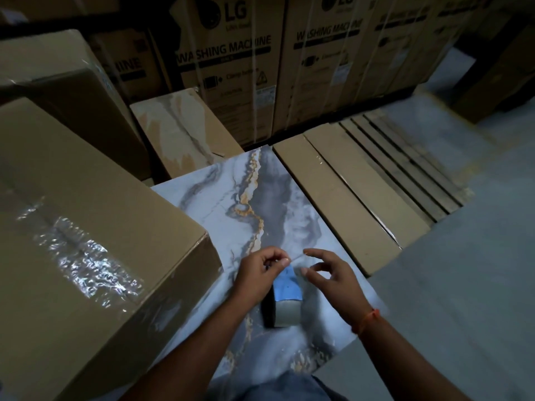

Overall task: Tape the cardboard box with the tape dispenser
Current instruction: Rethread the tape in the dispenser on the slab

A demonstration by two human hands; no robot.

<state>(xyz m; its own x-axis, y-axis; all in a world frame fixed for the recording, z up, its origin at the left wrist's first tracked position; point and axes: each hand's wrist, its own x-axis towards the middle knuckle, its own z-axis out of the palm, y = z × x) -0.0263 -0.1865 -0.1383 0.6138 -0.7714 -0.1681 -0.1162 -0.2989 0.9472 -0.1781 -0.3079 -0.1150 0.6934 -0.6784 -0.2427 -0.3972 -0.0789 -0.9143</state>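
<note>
A large brown cardboard box (95, 256) fills the left side, with crinkled clear tape along its top seam. The tape dispenser (285, 302), blue on top with a clear roll, sits on a marble-patterned slab (269, 204) just right of the box. My left hand (259, 274) hovers over the dispenser, thumb and fingers pinched on the end of the clear tape. My right hand (330, 273) is beside it to the right, fingers spread and holding nothing, close to the thin stretched tape strip.
More cardboard boxes (66, 82) stand behind at the left. Tall washing-machine cartons (231, 68) line the back. Flat long cartons (347, 192) and wooden slats (405, 163) lie to the right. A grey floor (463, 285) spreads at the right.
</note>
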